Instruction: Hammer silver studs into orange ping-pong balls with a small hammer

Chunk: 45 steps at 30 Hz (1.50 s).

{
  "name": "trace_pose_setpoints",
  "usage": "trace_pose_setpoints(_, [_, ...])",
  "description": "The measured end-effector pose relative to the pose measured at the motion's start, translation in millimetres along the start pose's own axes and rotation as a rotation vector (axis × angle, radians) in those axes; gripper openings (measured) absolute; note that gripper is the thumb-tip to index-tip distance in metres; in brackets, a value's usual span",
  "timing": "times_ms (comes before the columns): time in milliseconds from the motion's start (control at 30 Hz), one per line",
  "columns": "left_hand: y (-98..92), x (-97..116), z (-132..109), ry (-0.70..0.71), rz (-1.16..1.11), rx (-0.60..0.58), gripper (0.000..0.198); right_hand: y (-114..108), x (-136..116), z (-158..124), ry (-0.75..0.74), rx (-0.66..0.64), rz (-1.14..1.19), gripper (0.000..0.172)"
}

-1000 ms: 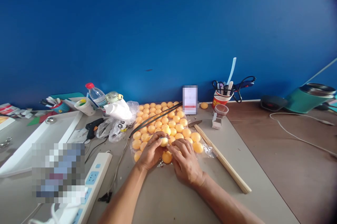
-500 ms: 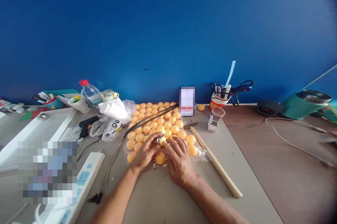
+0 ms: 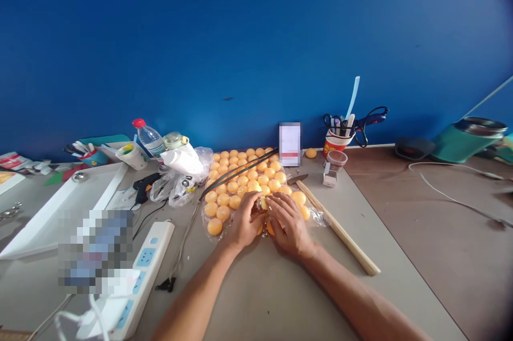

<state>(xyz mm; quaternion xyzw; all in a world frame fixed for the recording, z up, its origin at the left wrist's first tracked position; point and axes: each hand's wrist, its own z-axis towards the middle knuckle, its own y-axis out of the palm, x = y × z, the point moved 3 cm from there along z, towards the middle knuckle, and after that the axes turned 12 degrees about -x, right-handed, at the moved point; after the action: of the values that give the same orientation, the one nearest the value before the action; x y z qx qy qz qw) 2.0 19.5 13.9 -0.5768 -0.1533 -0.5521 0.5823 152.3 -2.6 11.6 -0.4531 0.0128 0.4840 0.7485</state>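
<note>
My left hand [image 3: 247, 223] is closed, its thumb and fingers pinching a small shiny piece [image 3: 263, 203] of silver and pale yellow; its exact kind is not clear. My right hand [image 3: 291, 225] is curled against the piece from the other side, fingertips touching it. Just behind and under both hands lies a wide sheet of orange ping-pong balls [image 3: 234, 201] in clear plastic. Orange shows in the gap below my fingers, mostly hidden. A dark strip [image 3: 236, 174] lies slantwise over the balls.
To the right lie a wooden stick [image 3: 340, 230], a knife blade [image 3: 297, 178], a small white box [image 3: 329, 176] and a red cup of tools [image 3: 335, 142]. A phone [image 3: 289, 143] leans upright behind. Leftward are a power strip [image 3: 150, 271], a glue gun [image 3: 145, 186] and a white tray [image 3: 64, 218].
The view has shifted, so the table appears further right and slightly higher. My hands have drawn closer together around the small piece, and the ball below them is now largely covered.
</note>
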Motion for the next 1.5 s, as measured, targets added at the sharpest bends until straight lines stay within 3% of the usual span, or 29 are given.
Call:
trace_pose_setpoints(200, [1.0, 6, 0, 0.156, 0.172, 0.036, 0.05, 1, 0, -1, 0.057, 0.048, 0.031, 0.041])
trace_pose_setpoints(433, [5.3, 13, -3, 0.286, 0.276, -0.006, 0.057, 1, 4, 2, 0.145, 0.014, 0.124, 0.038])
trace_pose_setpoints(667, [5.4, 16, -4, 0.201, 0.2, -0.058, 0.06, -8, -1, 3, 0.161, 0.087, 0.158, 0.035])
trace_pose_setpoints(867, [-0.2, 14, -2, 0.013, -0.09, -0.079, 0.034, -9, -2, 2, 0.145, 0.11, 0.083, 0.032])
trace_pose_setpoints(967, [0.7, 12, -3, -0.048, -0.199, -0.097, 0.035, -9, -4, 1, 0.108, 0.103, 0.018, 0.034])
trace_pose_setpoints(1167, [2.5, 13, -2, -0.066, -0.256, -0.093, 0.038, -8, -5, 0, 0.063, 0.103, -0.011, 0.042])
trace_pose_setpoints(1500, [0.9, 17, -2, -0.009, -0.157, -0.101, 0.041, -8, -3, -2, 0.006, 0.078, -0.057, 0.043])
